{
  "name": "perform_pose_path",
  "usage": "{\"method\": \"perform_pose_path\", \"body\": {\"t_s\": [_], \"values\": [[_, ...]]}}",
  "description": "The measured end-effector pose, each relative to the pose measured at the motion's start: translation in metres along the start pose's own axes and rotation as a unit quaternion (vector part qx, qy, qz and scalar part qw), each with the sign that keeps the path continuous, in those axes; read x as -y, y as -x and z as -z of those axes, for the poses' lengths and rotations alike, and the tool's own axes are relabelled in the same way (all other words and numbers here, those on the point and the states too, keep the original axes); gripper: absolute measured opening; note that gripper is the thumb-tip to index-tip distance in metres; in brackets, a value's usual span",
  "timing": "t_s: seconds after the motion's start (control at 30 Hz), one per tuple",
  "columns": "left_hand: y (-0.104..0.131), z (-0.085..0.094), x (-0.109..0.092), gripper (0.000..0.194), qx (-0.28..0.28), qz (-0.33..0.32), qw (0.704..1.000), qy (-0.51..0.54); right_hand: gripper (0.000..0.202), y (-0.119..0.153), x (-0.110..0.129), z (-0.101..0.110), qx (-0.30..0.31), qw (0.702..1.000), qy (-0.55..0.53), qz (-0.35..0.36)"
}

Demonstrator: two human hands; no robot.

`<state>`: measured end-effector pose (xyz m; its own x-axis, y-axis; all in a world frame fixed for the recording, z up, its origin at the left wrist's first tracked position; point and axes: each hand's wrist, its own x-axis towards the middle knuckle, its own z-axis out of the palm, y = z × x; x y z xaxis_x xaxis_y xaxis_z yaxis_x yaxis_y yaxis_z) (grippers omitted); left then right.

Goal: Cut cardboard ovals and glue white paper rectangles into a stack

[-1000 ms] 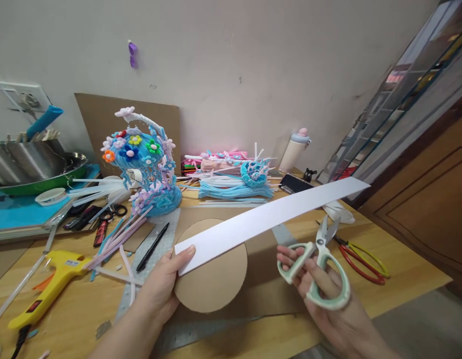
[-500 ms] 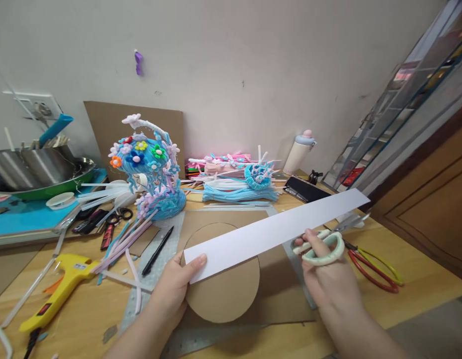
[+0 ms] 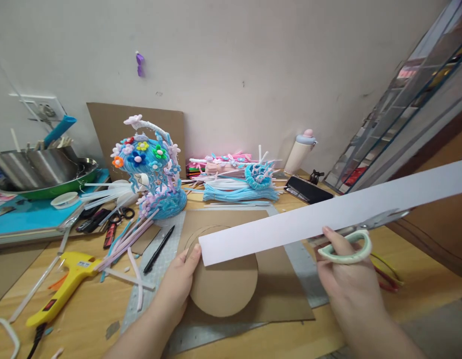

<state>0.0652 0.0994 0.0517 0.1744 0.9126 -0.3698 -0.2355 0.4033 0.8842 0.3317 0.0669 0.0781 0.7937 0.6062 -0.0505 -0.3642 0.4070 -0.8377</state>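
A round cardboard disc (image 3: 223, 289) is gripped at its left edge by my left hand (image 3: 174, 279), the thumb on top. Across the upper part of the disc runs a long white paper strip (image 3: 268, 232). Its left end is right by my left thumb; whether the two touch I cannot tell. The strip's right end leaves the picture. My right hand (image 3: 346, 279) is closed around mint-handled scissors (image 3: 365, 249) and pinches the strip with its thumb. The scissor blades point right, along the strip's lower edge.
Under the disc lies a cardboard sheet (image 3: 286, 294) on a grey mat (image 3: 133, 304). A black pen (image 3: 158, 250), a yellow glue gun (image 3: 62, 284) and a blue flowered pipe-cleaner piece (image 3: 144, 159) are to the left. Pipe-cleaner bundles (image 3: 240, 192) and a bottle (image 3: 300, 152) stand behind.
The strip has shifted right and swung closer, its far end passing out of view. My left thumb has come off the strip's face. My right hand with the scissors has moved right.
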Motion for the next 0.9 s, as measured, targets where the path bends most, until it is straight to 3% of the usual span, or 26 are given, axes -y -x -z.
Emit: {"method": "perform_pose_path", "body": {"t_s": [0.07, 0.23, 0.33, 0.43, 0.57, 0.67, 0.8, 0.9], "values": [[-0.007, 0.003, 0.001, 0.039, -0.021, -0.026, 0.999, -0.035, 0.036, -0.003, 0.004, 0.002, -0.021, 1.0, -0.019, -0.001], [-0.01, 0.008, -0.001, 0.049, -0.104, -0.163, 0.976, -0.095, 0.033, -0.001, 0.012, 0.001, -0.038, 0.999, -0.036, -0.005], [-0.001, 0.006, -0.004, 0.052, -0.073, -0.191, 0.975, -0.082, 0.034, 0.006, 0.016, -0.003, -0.034, 0.999, -0.032, -0.004], [0.008, 0.003, -0.008, 0.059, 0.01, -0.142, 0.988, -0.064, 0.033, 0.014, 0.019, -0.011, -0.015, 1.0, -0.023, 0.003], [0.013, 0.006, -0.014, 0.033, 0.08, -0.065, 0.991, -0.084, 0.031, 0.016, 0.021, -0.027, 0.05, 0.999, -0.007, 0.01], [0.018, 0.009, -0.017, 0.032, 0.132, -0.021, 0.986, -0.098, 0.033, 0.006, 0.021, -0.038, 0.098, 0.995, -0.003, 0.016], [0.031, 0.008, -0.012, 0.036, 0.157, 0.025, 0.983, -0.089, 0.035, -0.007, 0.018, -0.048, 0.115, 0.993, 0.005, 0.002], [0.041, 0.005, -0.002, 0.04, 0.163, 0.059, 0.983, -0.061, 0.035, -0.004, 0.016, -0.044, 0.109, 0.994, 0.015, -0.002]]}}
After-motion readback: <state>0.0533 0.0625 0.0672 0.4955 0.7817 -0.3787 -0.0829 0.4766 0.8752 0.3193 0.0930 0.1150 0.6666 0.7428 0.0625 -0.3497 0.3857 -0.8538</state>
